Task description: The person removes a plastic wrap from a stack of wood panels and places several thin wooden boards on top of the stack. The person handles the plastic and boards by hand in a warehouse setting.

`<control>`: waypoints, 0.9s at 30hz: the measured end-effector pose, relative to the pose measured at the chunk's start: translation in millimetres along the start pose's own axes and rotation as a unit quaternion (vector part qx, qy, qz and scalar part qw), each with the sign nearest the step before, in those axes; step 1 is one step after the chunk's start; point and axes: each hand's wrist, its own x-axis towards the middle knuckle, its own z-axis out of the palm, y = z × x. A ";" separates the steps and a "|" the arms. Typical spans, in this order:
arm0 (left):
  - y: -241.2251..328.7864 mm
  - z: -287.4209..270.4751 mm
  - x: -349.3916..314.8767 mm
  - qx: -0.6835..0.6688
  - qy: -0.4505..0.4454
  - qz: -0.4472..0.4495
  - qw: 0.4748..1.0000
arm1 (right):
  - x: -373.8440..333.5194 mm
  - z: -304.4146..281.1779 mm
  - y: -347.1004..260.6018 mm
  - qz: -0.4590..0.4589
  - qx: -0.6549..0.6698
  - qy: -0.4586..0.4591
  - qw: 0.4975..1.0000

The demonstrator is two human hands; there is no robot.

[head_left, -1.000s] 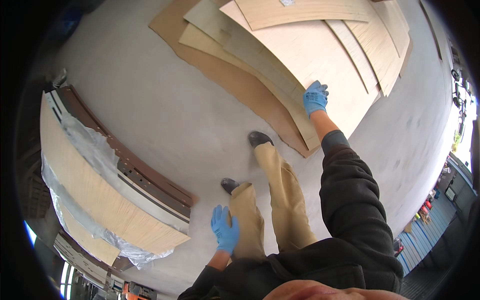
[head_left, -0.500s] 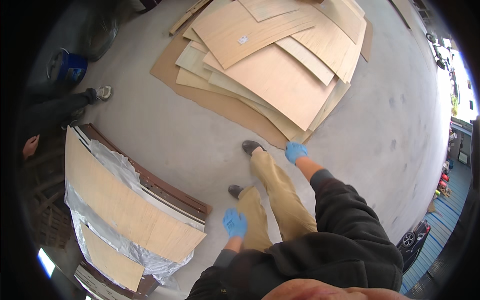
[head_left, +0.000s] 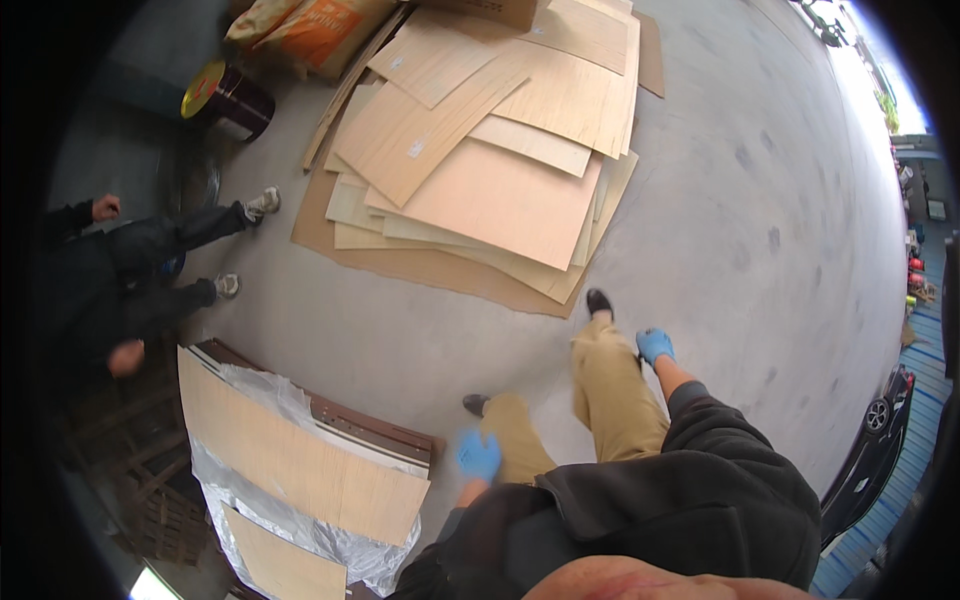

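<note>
My left hand [head_left: 478, 455], in a blue glove, hangs beside my left leg, near the end of a slanted stack of thin wooden panels [head_left: 300, 455]. It is slightly blurred; the thumb stands apart and nothing shows in it. My gloved right hand [head_left: 655, 346] is out in front of my right leg with its fingers curled in. A small dark bit shows at its lower edge, too little to name. Ahead on the floor lies an uneven pile of plywood sheets [head_left: 490, 205] on brown cardboard [head_left: 440, 283]. Neither hand touches the sheets.
At the left stands a person in dark clothes [head_left: 130, 270], near wooden pallets [head_left: 165, 520]. A dark drum [head_left: 240, 105], an orange-printed sack [head_left: 315, 35] and a cardboard box [head_left: 490, 10] are at the back. A black car [head_left: 870, 430] is at the right.
My view has shifted, and I have stepped with my right foot forward. The plywood pile now appears farther left, and my right hand is clear of its corner. More of the other person shows.
</note>
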 end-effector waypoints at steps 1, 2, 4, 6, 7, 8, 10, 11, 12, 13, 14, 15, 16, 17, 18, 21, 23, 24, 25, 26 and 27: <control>16.4 6.0 -3.8 -0.005 -0.024 -0.010 1.000 | 23.6 -20.9 -9.4 0.014 0.039 -0.024 0.999; 35.4 12.3 -6.7 -0.012 -0.056 -0.031 0.998 | 49.6 -40.2 -22.3 0.007 0.069 -0.034 0.997; 81.1 25.5 -3.3 0.007 -0.053 -0.037 0.998 | 110.5 -77.5 -51.5 -0.007 0.118 -0.050 0.992; 136.2 43.2 14.5 0.014 -0.027 -0.054 0.998 | 183.4 -105.0 -88.8 -0.024 0.176 -0.066 0.982; 163.4 51.2 20.2 0.013 -0.004 -0.069 0.998 | 221.8 -113.5 -107.4 -0.025 0.210 -0.082 0.974; 190.4 59.4 19.6 0.020 0.006 -0.095 0.995 | 260.8 -121.3 -122.5 -0.040 0.230 -0.112 0.966; 245.8 83.9 36.7 0.036 0.008 -0.091 0.995 | 342.2 -137.7 -153.2 -0.187 0.074 -0.080 0.976; 271.0 97.9 42.4 0.045 -0.016 -0.114 0.992 | 376.0 -139.4 -165.1 -0.182 0.104 -0.051 0.977; 294.6 111.3 46.1 0.050 0.003 -0.066 0.997 | 409.8 -137.3 -183.0 -0.077 0.203 -0.081 0.973; 315.6 126.7 54.7 0.056 0.009 -0.039 0.998 | 437.4 -137.9 -190.1 -0.096 0.219 -0.087 0.967; 334.9 138.9 62.0 0.059 0.018 -0.011 0.998 | 464.2 -138.9 -197.9 -0.070 0.295 -0.098 0.948; 351.7 148.3 67.9 0.057 0.006 -0.010 0.998 | 488.7 -136.5 -209.2 -0.040 0.367 -0.088 0.925; 366.9 159.7 76.7 0.050 -0.004 -0.006 0.999 | 514.4 -134.9 -219.8 -0.058 0.349 -0.051 0.934; 381.0 170.5 84.0 0.043 -0.044 -0.030 0.998 | 537.1 -131.8 -224.8 -0.054 0.319 -0.011 0.946; 392.1 178.0 91.9 -0.008 -0.044 -0.029 0.999 | 555.6 -128.5 -229.0 -0.058 0.322 -0.028 0.945; 413.8 199.6 115.6 0.175 -0.075 -0.041 0.981 | 617.1 -119.7 -247.8 -0.011 0.330 -0.051 0.942; 418.2 205.3 127.7 0.152 -0.076 -0.045 0.984 | 639.9 -107.2 -258.9 0.054 0.370 -0.027 0.927; 419.7 206.4 132.1 0.148 -0.077 -0.042 0.985 | 647.2 -102.6 -265.3 0.052 0.476 -0.072 0.875; 420.6 207.6 135.8 0.144 -0.066 -0.040 0.987 | 650.6 -98.7 -271.8 0.057 0.573 -0.107 0.810; 421.0 207.7 139.3 0.156 -0.076 -0.037 0.984 | 651.8 -97.3 -278.3 0.083 0.657 -0.136 0.737; 421.2 208.0 142.2 0.163 -0.077 -0.035 0.983 | 650.1 -97.0 -283.6 0.083 0.691 -0.144 0.704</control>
